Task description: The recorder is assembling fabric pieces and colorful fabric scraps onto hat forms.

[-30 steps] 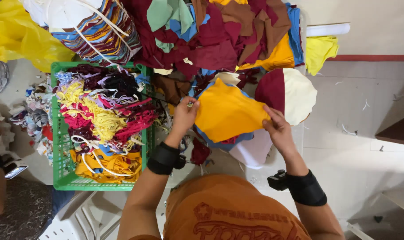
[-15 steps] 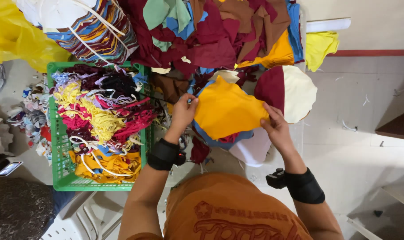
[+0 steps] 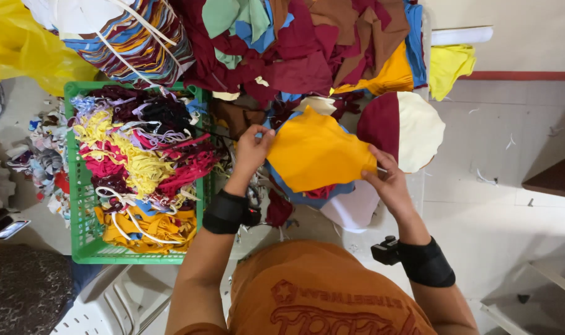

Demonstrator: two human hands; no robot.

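Both my hands hold a flat orange piece of cloth stretched between them. My left hand pinches its left edge, my right hand pinches its right edge. Blue and red cloth pieces lie under the orange one. A round stack of maroon and cream cloth pieces sits just beyond my right hand. Black wrist bands are on both forearms.
A green plastic crate full of tangled coloured cloth strips stands left of my left hand. A heap of maroon, brown, blue and green cloth scraps lies at the back. A tied bundle of striped cloth and a yellow bag are far left.
The orange cloth has been pulled a little flatter between my hands. Otherwise the hands stay in nearly the same place.
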